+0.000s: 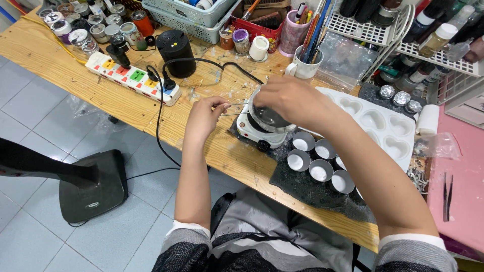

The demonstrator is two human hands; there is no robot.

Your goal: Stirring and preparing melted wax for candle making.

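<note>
A small metal pot [269,118] sits on a white electric hot plate [257,135] on the wooden table [60,55]. My left hand [204,116] pinches the pot's thin wire handle [233,108] from the left. My right hand [290,98] is held over the pot's top and hides what its fingers do. Just to the right of the hot plate, several small round metal cups [317,161] filled with white wax stand on a dark mat [302,189].
A white tray with heart-shaped moulds [383,126] lies behind the cups. A power strip [133,78] and black cable [159,131] lie left, beside a black cylinder [175,50]. Jars, baskets, a brush mug [305,65] and wire racks line the back. Tweezers [447,189] rest on pink at right.
</note>
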